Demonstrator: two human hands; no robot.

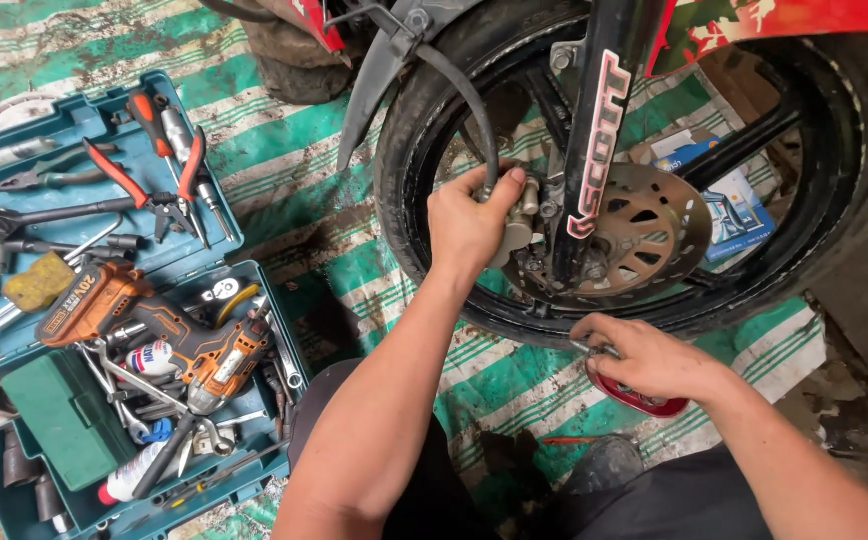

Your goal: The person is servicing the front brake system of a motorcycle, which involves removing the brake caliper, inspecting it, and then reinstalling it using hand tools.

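Your left hand (469, 225) sits at frame centre, fingers wrapped around the brake caliper (516, 225) beside the fork leg (594, 150). The grip looks meant to steady the caliper against the brake disc (654, 235), since its hose (469, 100) arcs up and over from above and would otherwise let it swing. Thumb rides on top, wrist bent slightly back, forearm rising steeply from the lower centre of the frame.

Your right hand (644, 360) is low, right of centre, just under the tyre's bottom edge (554, 325). It is closed narrowly around small metal parts (586, 348), likely bolts or a short tool; too small to tell which. The knuckles hover over a red tray (644, 402) on the floor, which seems placed there to keep loose fasteners close to the wheel. Right forearm comes in from the lower right, nearly flat.

The front wheel (824, 200) fills the upper right, standing on a green-and-white striped tarp (284, 170).

At left, an open blue toolbox (209, 195) stays within arm's reach: red-handled pliers (124, 175) in the upper tray, an orange cordless driver (154, 330) lying across loose wrenches in the lower one, a spray can (134, 478) near the bottom.
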